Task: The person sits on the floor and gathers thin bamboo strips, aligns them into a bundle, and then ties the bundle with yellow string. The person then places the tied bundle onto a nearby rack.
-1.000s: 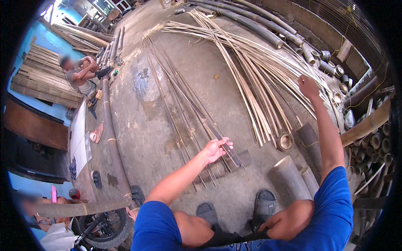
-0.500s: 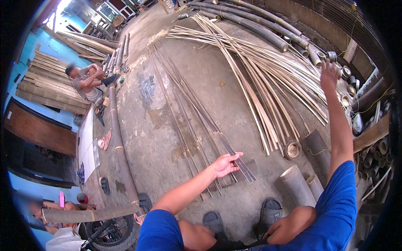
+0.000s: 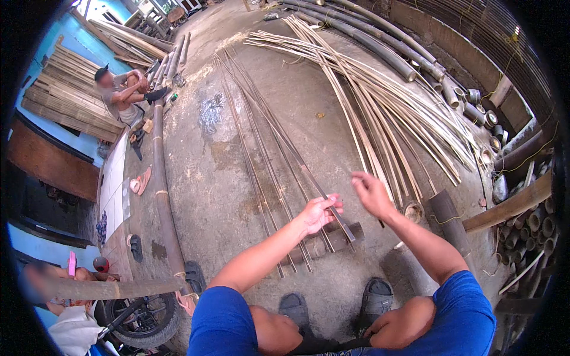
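I squat on a concrete floor in front of several long dark bamboo strips (image 3: 261,136) that run away from me, their near ends resting on a short log (image 3: 347,234). My left hand (image 3: 317,215) is closed around the near end of one dark strip, just above the log. My right hand (image 3: 371,193) hovers a little to its right with the fingers apart and nothing in it. Just beyond the right hand, a fan of pale split bamboo strips (image 3: 386,101) spreads out.
Thick bamboo poles (image 3: 380,47) lie along the right wall, with cut tube ends (image 3: 493,148) stacked beside them. A short upright bamboo section (image 3: 445,213) stands at my right. A long pole (image 3: 163,196) lies at left. A person (image 3: 119,89) sits far left. A wheel (image 3: 142,320) is behind me.
My right arm has swung down from the far right pile to just beside my left hand. My left hand, open before, has closed on a dark strip's end.
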A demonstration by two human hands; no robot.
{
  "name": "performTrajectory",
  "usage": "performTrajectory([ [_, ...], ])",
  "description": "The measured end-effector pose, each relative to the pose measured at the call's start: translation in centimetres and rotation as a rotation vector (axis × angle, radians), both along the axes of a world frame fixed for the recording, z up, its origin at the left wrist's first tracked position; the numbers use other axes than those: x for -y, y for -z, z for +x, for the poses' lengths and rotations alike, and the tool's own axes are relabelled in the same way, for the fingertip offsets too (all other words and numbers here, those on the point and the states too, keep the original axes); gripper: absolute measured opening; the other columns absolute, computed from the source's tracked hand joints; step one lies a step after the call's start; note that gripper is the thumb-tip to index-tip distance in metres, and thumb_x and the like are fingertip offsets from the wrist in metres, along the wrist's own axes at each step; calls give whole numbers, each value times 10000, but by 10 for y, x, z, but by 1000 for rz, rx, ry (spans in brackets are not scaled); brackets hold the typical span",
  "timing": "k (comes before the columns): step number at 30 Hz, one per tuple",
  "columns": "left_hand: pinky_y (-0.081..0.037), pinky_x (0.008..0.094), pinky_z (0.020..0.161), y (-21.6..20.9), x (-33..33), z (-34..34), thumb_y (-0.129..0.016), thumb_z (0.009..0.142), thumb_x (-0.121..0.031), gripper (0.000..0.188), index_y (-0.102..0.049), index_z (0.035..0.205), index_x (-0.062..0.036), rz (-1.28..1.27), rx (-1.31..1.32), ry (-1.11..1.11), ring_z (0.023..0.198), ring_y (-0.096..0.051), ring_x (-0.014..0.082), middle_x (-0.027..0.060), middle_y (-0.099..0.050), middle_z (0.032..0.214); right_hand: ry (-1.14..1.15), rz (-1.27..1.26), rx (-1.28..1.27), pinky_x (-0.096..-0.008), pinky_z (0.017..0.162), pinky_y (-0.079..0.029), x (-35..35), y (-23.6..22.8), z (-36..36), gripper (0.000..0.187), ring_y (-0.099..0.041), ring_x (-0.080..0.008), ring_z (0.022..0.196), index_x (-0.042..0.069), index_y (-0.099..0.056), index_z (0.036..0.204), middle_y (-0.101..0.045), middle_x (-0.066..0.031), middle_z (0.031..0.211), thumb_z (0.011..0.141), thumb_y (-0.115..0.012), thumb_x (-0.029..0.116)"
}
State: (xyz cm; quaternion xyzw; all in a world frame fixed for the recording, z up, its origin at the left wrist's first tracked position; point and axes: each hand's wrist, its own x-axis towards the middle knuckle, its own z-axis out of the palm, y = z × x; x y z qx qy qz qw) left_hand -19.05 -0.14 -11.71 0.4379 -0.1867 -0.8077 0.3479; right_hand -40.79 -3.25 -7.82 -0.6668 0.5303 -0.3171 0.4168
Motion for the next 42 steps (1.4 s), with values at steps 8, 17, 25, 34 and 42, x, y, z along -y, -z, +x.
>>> performTrajectory([
  [8,-575,339,673,14,5,73,-589,988,-192,222,-526,1169,-81,15,219,-410,836,-690,228,134,-683,987,207,-81,162,-307,599,-443,-3,-22,-8,300,-516,-101,652,30,-638,1218,-600,-27,726,987,-584,213],
  [17,-602,372,695,1,-12,86,-584,990,-208,195,-516,1108,-69,30,203,-495,858,-701,259,172,-690,1024,261,-81,-20,-377,652,-508,15,14,-9,349,-662,-221,625,-21,-631,1183,-654,-139,669,1017,-478,244],
  [25,-542,324,774,7,-45,92,-615,953,-183,143,-662,1049,-89,102,193,-132,832,-637,147,25,-674,950,257,4,-13,-362,674,-489,42,36,-22,327,-653,-189,642,-1,-662,1111,-653,-97,634,1013,-473,247],
  [34,-557,302,768,-1,-52,78,-591,958,-163,230,-645,1170,-93,77,146,46,825,-632,121,4,-664,970,-404,118,-127,-442,811,-520,-41,34,31,525,-669,-300,888,-16,-477,1343,-670,-229,933,986,-558,360],
  [42,-543,358,822,33,-35,103,-641,919,-247,520,-494,1363,-20,-69,988,95,1027,-603,240,126,-616,1188,-209,230,90,-311,605,-480,-84,-26,81,414,-595,-126,593,-23,-531,1269,-604,-54,626,1048,-441,315],
])
